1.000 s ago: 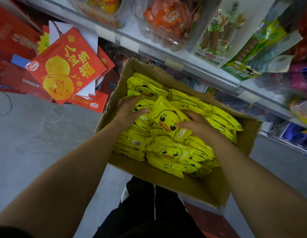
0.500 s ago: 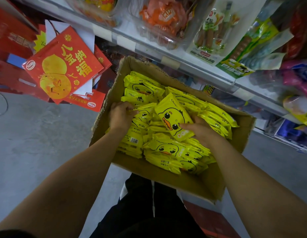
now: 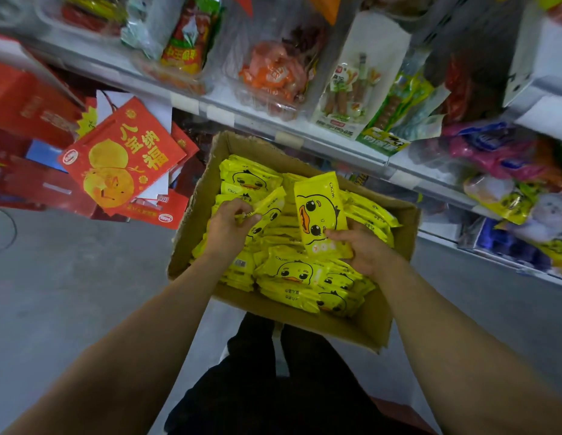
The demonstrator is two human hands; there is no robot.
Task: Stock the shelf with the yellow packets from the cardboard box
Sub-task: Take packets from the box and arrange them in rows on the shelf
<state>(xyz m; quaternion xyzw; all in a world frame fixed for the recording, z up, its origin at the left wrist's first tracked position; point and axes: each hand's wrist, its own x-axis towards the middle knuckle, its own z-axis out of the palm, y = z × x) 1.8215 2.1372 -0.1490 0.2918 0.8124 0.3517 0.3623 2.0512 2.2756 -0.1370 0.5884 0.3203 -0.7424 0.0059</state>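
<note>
An open cardboard box (image 3: 361, 328) sits on the floor below the shelf, filled with several yellow duck-face packets (image 3: 292, 274). My left hand (image 3: 224, 226) pinches the near end of one yellow packet (image 3: 270, 200), tilted up out of the left pile. My right hand (image 3: 363, 249) grips the lower edge of another yellow packet (image 3: 317, 211), raised face-up above the box's middle. The white shelf edge (image 3: 305, 144) runs diagonally just beyond the box.
The shelf holds snack bags: orange packs (image 3: 273, 76), sausage packs (image 3: 345, 89), pink and yellow bags (image 3: 505, 158) at right. Red gift boxes (image 3: 122, 161) are stacked at left beside the carton. Grey floor (image 3: 69, 293) lies to the left; my dark-clothed legs (image 3: 273, 387) are below.
Both hands have lifted packets out of the piles. The right-hand packet has risen and turned upright; the left hand now pinches a packet tipped upward. The view shifted downward.
</note>
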